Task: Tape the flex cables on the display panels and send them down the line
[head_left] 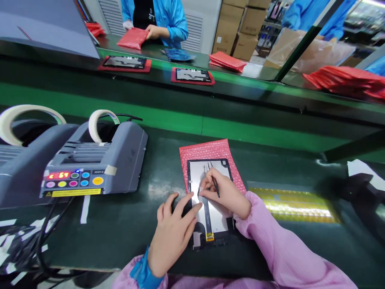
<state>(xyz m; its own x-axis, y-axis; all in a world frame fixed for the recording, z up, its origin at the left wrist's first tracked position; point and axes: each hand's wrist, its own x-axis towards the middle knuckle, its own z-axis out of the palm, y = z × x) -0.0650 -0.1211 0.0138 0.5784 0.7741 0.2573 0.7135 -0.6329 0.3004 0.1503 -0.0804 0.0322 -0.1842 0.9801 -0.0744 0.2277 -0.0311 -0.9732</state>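
A tablet-sized display panel (pixel 221 218) with a white back and dark edges lies on a red bubble-wrap pouch (pixel 207 149). A dark flex cable with a gold end (pixel 209 237) runs down its middle. My right hand (pixel 224 190) is over the panel, closed around black tweezers (pixel 215 187). Its thumb and forefinger pinch close to the panel's surface, and what lies at their tips is too small to make out. Flat and spread, my left hand (pixel 174 228) has its fingertips at the panel's left edge; it holds nothing.
Tape dispensers (pixel 120 168) with white rolls stand at the left, near cables and tape scraps (pixel 15 245). A yellow film strip (pixel 291 204) lies at the right. Across, a raised shelf carries panels on red pouches (pixel 192 76); a person there holds a red pouch (pixel 133 38).
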